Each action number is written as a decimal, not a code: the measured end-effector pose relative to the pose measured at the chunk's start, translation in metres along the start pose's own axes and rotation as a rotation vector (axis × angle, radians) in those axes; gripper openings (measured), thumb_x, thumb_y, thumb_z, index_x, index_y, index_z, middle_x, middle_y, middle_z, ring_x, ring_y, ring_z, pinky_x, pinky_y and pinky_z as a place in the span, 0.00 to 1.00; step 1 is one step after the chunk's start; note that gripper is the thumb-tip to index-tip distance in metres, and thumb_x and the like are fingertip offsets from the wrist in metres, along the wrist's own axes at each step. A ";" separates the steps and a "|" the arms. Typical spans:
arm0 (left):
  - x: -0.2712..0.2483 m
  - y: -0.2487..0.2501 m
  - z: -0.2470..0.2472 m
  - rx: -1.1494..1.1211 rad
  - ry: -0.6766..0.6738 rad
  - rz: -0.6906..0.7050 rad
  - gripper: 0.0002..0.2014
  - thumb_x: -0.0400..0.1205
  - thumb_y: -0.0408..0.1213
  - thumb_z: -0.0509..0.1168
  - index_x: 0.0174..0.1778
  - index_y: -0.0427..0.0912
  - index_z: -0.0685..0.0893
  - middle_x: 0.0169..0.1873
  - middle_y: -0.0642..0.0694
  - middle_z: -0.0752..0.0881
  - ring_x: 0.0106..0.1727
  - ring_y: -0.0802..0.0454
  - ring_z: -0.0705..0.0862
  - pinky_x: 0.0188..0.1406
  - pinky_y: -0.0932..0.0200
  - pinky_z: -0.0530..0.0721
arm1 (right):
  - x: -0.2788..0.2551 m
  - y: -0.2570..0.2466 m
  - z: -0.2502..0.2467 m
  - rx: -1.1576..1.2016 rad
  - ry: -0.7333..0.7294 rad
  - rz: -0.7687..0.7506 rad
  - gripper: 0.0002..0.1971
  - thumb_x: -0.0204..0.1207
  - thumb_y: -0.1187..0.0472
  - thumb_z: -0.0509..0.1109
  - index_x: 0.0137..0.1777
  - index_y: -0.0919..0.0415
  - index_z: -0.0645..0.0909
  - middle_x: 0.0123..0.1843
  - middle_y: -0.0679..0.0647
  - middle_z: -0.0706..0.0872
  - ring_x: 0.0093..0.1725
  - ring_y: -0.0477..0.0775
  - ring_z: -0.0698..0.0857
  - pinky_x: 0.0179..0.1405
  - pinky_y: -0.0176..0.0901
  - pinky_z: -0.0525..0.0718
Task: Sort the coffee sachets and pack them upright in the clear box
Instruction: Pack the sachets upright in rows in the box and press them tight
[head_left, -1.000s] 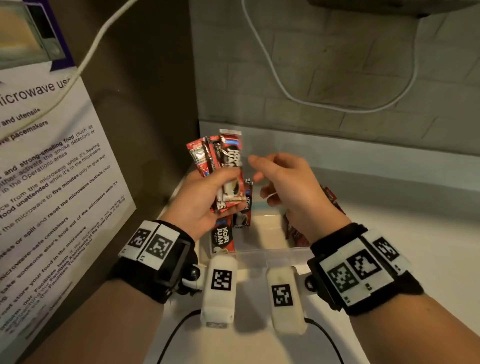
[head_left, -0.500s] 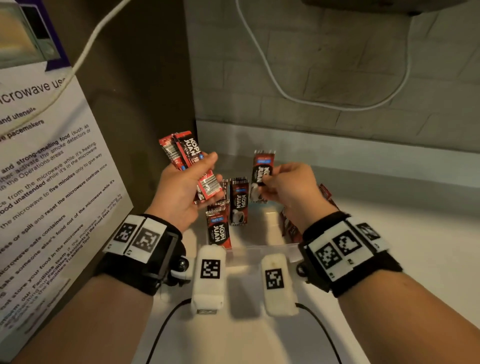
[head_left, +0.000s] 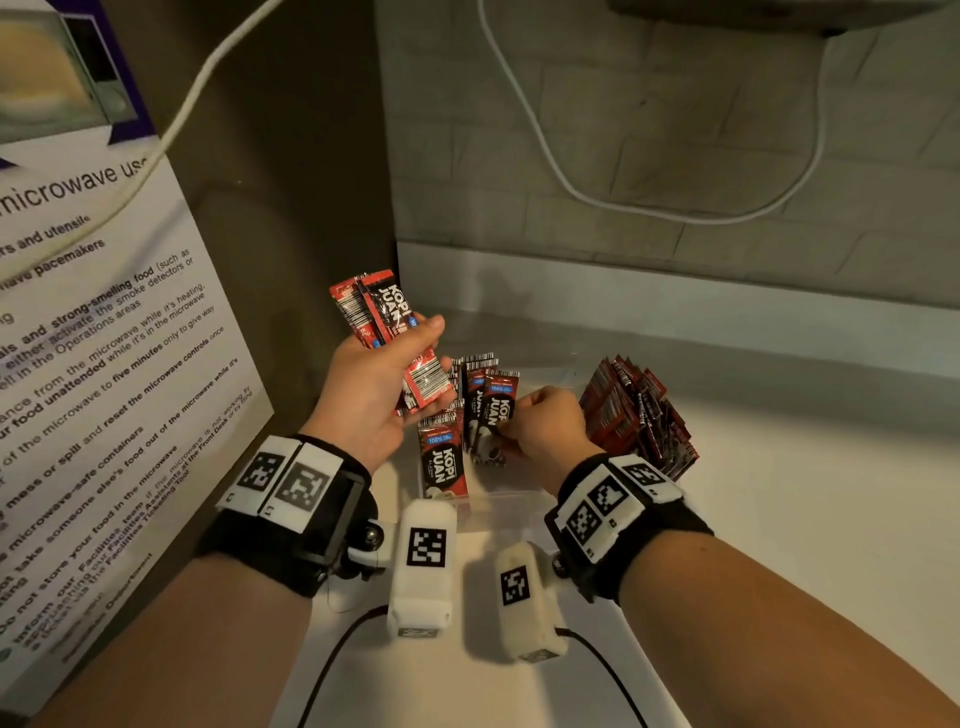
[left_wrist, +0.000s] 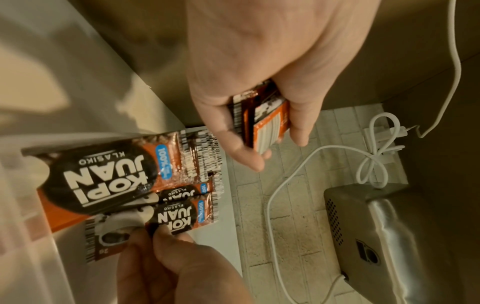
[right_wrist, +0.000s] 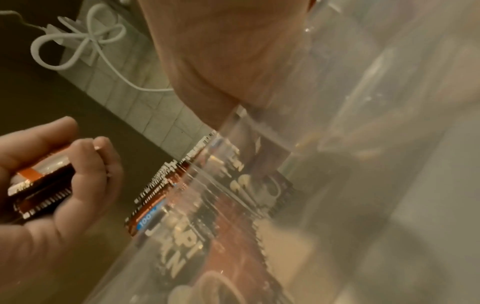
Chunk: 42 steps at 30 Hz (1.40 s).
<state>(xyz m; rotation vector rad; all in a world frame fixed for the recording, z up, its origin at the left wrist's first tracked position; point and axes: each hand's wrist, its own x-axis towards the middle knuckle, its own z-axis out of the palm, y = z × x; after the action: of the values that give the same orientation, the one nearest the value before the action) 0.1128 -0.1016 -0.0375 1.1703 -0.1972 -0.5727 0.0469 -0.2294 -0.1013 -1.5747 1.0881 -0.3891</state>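
Observation:
My left hand (head_left: 374, 384) grips a small bunch of red and black Kopi Juan sachets (head_left: 387, 312) above the left end of the clear box (head_left: 511, 501). In the left wrist view the same bunch (left_wrist: 262, 121) sits between thumb and fingers. My right hand (head_left: 540, 421) pinches one sachet (head_left: 496, 415) and holds it upright inside the box, beside other sachets (head_left: 441, 457) standing there. The left wrist view shows the right hand's fingertips (left_wrist: 166, 234) on that sachet (left_wrist: 182, 214). A dense row of sachets (head_left: 636, 413) stands at the box's right end.
A board with a microwave notice (head_left: 98, 364) leans close on the left. A tiled wall with a white cable (head_left: 550, 156) stands behind the counter (head_left: 805, 493). A metal appliance (left_wrist: 389, 236) hangs above. Black cables (head_left: 332, 654) run across the counter near me.
My right hand took one sachet from the left hand's bunch, then lowered it into the box among the standing ones. My left hand with the bunch shifted left and down a little.

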 end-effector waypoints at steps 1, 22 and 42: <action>0.000 0.000 0.000 0.001 -0.001 0.000 0.05 0.77 0.36 0.74 0.44 0.47 0.84 0.33 0.51 0.88 0.37 0.54 0.88 0.27 0.58 0.88 | 0.005 0.002 0.002 -0.026 0.030 -0.016 0.14 0.71 0.72 0.73 0.34 0.57 0.73 0.44 0.60 0.86 0.51 0.62 0.88 0.53 0.59 0.88; 0.003 -0.004 -0.002 0.028 0.011 -0.010 0.07 0.77 0.37 0.74 0.47 0.48 0.84 0.37 0.51 0.88 0.39 0.53 0.89 0.32 0.55 0.89 | -0.008 -0.004 0.008 -0.400 0.006 -0.160 0.18 0.70 0.62 0.78 0.56 0.65 0.78 0.55 0.60 0.85 0.56 0.61 0.83 0.57 0.53 0.83; -0.008 -0.009 0.019 0.130 -0.169 -0.023 0.18 0.74 0.48 0.73 0.57 0.42 0.86 0.48 0.40 0.92 0.47 0.41 0.91 0.43 0.43 0.90 | -0.052 -0.051 -0.045 0.218 -0.310 -0.436 0.07 0.71 0.73 0.74 0.48 0.66 0.83 0.32 0.56 0.83 0.20 0.43 0.77 0.17 0.34 0.73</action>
<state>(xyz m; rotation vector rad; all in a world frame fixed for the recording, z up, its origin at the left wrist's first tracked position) 0.0948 -0.1151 -0.0366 1.2517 -0.3702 -0.6870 0.0087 -0.2176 -0.0252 -1.6048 0.4455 -0.5149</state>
